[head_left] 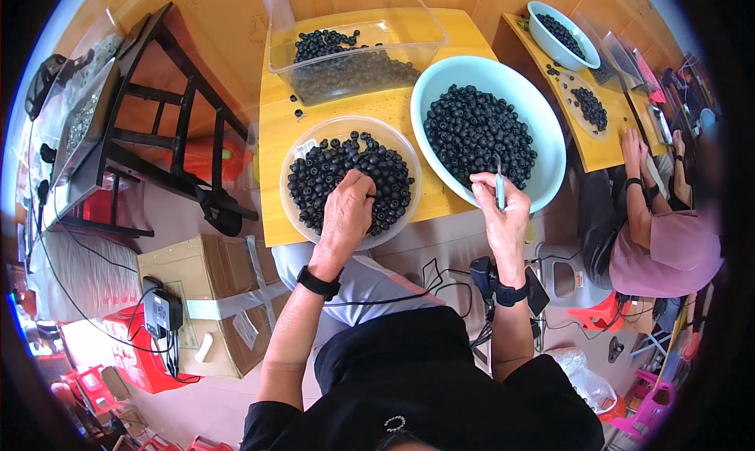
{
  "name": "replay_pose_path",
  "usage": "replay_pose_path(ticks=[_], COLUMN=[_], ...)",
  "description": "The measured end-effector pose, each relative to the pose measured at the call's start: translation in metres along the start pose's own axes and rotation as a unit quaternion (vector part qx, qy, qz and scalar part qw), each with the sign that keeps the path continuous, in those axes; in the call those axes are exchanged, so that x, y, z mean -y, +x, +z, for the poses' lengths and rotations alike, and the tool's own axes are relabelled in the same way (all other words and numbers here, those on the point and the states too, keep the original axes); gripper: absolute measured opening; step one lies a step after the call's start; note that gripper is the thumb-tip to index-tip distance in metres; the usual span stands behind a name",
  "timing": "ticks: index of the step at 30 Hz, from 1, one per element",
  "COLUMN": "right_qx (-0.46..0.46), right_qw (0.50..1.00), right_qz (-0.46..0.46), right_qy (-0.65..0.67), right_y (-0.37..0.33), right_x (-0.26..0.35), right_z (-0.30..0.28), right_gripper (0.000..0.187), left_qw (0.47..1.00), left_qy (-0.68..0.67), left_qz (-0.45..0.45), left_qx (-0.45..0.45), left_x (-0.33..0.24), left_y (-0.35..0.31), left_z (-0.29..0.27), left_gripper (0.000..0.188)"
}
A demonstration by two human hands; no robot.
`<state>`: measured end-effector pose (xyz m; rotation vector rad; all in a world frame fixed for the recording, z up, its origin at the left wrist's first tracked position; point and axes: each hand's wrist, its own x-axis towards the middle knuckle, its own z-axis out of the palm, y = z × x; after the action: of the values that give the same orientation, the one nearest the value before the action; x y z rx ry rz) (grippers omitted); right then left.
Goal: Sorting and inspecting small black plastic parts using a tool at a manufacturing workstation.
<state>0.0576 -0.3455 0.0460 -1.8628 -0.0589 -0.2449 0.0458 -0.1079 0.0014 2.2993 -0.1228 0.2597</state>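
My left hand (pixel 349 207) reaches into a round clear plastic tub (pixel 414 185) of small dark balls, which look like berries or beads. Its fingers are bent together down on the balls (pixel 314 182); whatever they pinch is hidden. My right hand (pixel 506 219) is closed around a slim tool with a light-blue handle (pixel 499 190) and a thin tip pointing away from me. It is over the near rim of a pale blue oval basin (pixel 553 156), which holds a heap of the same dark balls (pixel 476 128).
Behind the tub, a clear rectangular bin (pixel 401 36) of dark balls stands on the yellow table (pixel 271 136). A black stool (pixel 177 128) lies tilted at left, above a cardboard box (pixel 216 286). Another person (pixel 657 246) sits at right beside a second table (pixel 598 154).
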Motion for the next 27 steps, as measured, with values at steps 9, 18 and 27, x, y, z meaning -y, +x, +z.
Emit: replay_pose_path(ticks=[9,18,27], right_qx=[-0.002,-0.004,0.101], right_qw=[1.000,1.000,0.995], right_qz=[-0.011,-0.025,0.009], right_qy=[-0.005,-0.016,-0.014], right_y=[-0.002,-0.001,-0.025], right_x=[-0.004,-0.001,0.005], right_z=[0.002,0.002,0.011], right_gripper=[0.011,0.010,0.016], left_qw=[0.998,1.000,0.767], left_qy=[0.045,0.016,-0.590], left_qz=[-0.010,0.008,-0.242], left_qx=[0.046,0.003,0.070], left_x=[0.001,0.012,0.003], left_y=[-0.002,-0.007,-0.031], left_z=[-0.007,-0.003,-0.044], left_gripper=[0.021,0.014,0.018])
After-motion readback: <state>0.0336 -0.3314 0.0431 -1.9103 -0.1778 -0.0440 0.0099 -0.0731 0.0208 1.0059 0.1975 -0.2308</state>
